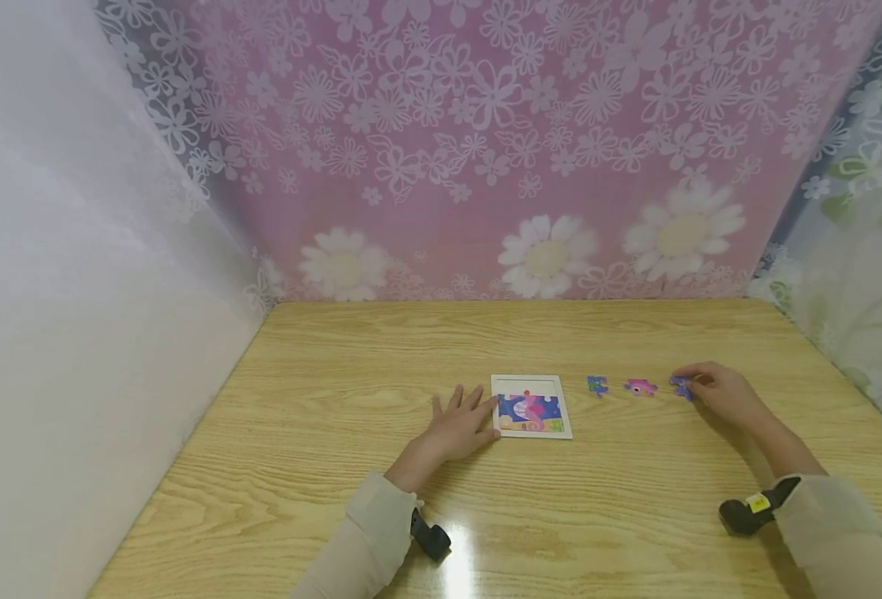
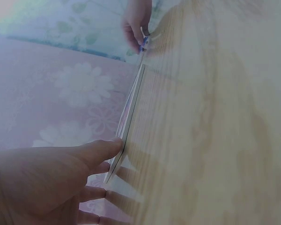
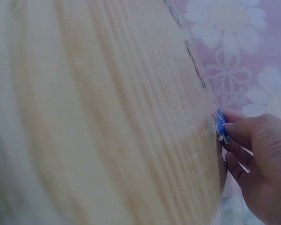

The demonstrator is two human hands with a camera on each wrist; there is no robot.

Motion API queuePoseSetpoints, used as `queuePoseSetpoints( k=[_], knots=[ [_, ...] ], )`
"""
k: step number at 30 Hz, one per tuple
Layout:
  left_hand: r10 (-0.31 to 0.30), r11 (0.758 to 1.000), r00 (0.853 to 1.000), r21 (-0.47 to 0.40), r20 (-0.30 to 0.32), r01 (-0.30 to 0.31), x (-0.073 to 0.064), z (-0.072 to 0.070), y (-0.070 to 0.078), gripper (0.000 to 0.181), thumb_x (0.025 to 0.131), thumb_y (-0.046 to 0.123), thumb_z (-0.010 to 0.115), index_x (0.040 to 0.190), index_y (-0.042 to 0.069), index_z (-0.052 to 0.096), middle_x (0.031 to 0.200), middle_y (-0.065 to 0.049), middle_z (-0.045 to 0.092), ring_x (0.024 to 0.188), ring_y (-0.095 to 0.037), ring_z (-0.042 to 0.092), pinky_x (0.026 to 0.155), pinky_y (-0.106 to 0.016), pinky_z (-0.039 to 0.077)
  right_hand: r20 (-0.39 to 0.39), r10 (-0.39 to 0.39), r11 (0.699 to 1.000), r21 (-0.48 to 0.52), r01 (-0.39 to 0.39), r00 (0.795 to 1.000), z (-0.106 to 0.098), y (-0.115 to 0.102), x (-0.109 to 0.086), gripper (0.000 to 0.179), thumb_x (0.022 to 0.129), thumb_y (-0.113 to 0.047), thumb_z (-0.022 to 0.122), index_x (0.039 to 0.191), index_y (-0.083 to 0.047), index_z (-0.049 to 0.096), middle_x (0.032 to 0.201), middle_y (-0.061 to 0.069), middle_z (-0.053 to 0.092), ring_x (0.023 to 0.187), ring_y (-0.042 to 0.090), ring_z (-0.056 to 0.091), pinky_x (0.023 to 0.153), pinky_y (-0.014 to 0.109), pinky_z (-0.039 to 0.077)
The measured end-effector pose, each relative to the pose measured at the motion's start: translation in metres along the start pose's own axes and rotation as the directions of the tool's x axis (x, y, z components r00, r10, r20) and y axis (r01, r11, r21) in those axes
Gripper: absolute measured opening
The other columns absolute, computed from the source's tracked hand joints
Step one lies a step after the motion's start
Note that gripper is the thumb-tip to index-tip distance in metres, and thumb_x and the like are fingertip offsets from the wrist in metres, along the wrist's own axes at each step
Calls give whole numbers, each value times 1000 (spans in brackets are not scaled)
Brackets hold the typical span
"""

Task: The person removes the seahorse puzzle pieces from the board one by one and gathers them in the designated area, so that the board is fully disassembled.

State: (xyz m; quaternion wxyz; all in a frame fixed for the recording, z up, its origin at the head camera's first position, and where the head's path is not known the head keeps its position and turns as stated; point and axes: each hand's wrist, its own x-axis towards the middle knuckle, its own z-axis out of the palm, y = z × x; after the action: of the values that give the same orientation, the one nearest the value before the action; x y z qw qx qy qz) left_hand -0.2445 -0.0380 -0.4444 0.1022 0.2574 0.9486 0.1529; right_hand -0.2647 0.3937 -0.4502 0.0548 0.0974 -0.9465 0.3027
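Note:
A white-framed jigsaw puzzle lies on the wooden table, its lower part filled with a pink seahorse picture and its upper strip bare white. My left hand rests at the frame's left edge with fingers spread; thumb and index finger touch the frame. At the right, my right hand pinches a blue-purple puzzle piece between thumb and fingers. In the right wrist view that piece is tilted up off the table. A pink piece and a blue-green piece lie between frame and right hand.
The wooden table meets a pink flowered curtain at the back. A pale wall stands on the left, a flowered cloth on the right. Each wrist wears a black camera.

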Motion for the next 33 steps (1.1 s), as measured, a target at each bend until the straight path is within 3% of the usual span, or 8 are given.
queuePoseSetpoints(
  k=[4, 12, 22, 33],
  knots=[
    [-1, 1000, 1000, 7, 0, 1, 1, 1, 0, 58, 94, 45, 46, 145, 23, 30, 151, -7, 17, 136, -34, 6, 100, -63, 3, -42, -31, 1000, 2, 31, 999, 2, -1, -4, 21, 92, 0, 51, 109, 8, 60, 106, 31, 52, 91, 47, 52, 71, 55, 43],
    [5, 1000, 1000, 8, 0, -5, 2, 2, -2, 59, 94, 45, 45, 145, 23, 30, 151, -8, 17, 136, -35, 6, 100, -63, 3, -152, -114, 993, -29, 111, 982, 13, 8, -7, 16, 88, 4, 55, 101, 6, 64, 98, 24, 53, 87, 41, 50, 69, 53, 40],
    [21, 1000, 1000, 2, -9, -21, -1, -2, -2, 58, 94, 44, 45, 145, 20, 30, 150, -10, 17, 135, -37, 7, 99, -65, 4, -149, -57, 998, 29, 62, 987, 16, 12, -7, 19, 94, -5, 52, 106, 5, 63, 102, 23, 50, 95, 46, 46, 75, 59, 36],
    [15, 1000, 1000, 4, -3, -15, 0, -2, 0, 58, 94, 44, 45, 145, 20, 30, 151, -9, 17, 135, -37, 7, 100, -64, 3, -141, -37, 998, 40, 43, 989, 14, 13, -9, 21, 95, -9, 50, 107, 3, 62, 102, 20, 49, 96, 44, 47, 75, 57, 36]
  ],
)
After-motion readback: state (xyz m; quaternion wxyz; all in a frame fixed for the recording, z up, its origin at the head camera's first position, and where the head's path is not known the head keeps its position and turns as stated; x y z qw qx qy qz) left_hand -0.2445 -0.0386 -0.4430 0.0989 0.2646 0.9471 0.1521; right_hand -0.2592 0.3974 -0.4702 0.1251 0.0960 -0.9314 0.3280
